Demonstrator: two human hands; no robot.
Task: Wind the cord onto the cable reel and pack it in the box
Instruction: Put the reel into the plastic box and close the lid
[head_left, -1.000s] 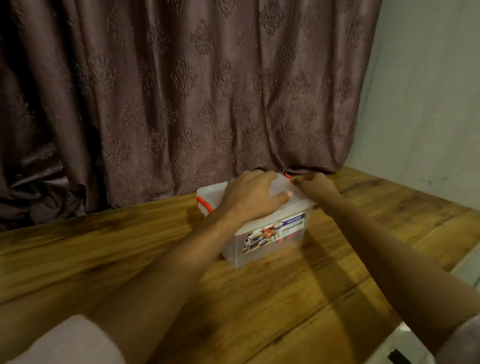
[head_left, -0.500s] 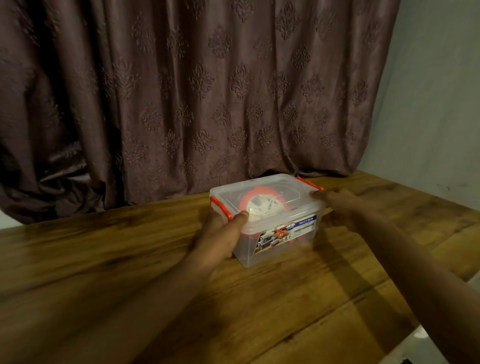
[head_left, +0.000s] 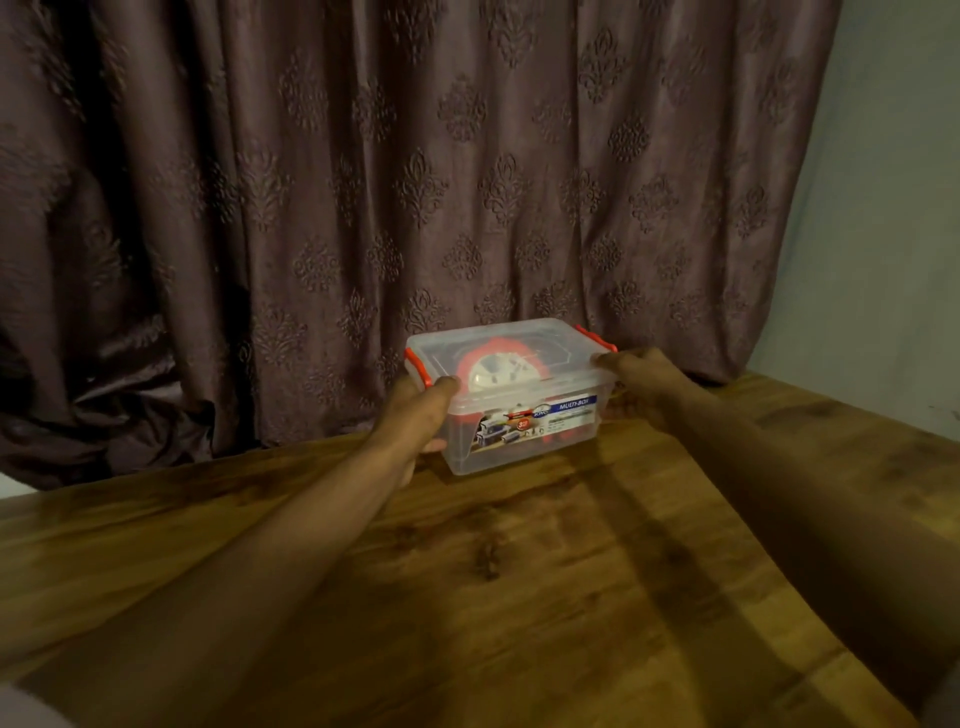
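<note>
Center frame, slightly right, a clear plastic box sits on the wooden table, close to the brown patterned curtain that fills the upper frame; pale wall at upper right. Lid is on the box, orange latches at both short ends, look folded down but can't confirm they're clicked. Through the lid the cable reel is visible inside, orange rim, white hub; cord itself not clearly readable, some orange shows low through the front wall behind the printed label, likely wound cord or reel body. Left hand grips the box's left end, thumb up by the lid corner near the latch, fingers curled round the side wall. Right hand holds the right end, thumb at the lid edge by the right latch, fingers wrapped behind and partly hidden. Both hands clamped on the box, arms stretched out from the bottom of the frame. Progress judgement: winding done, reel packed, lid on, so task looks essentially finished. What's left, at most: press latches fully home or reposition the box, then let go. No loose cord seen on the table.
</note>
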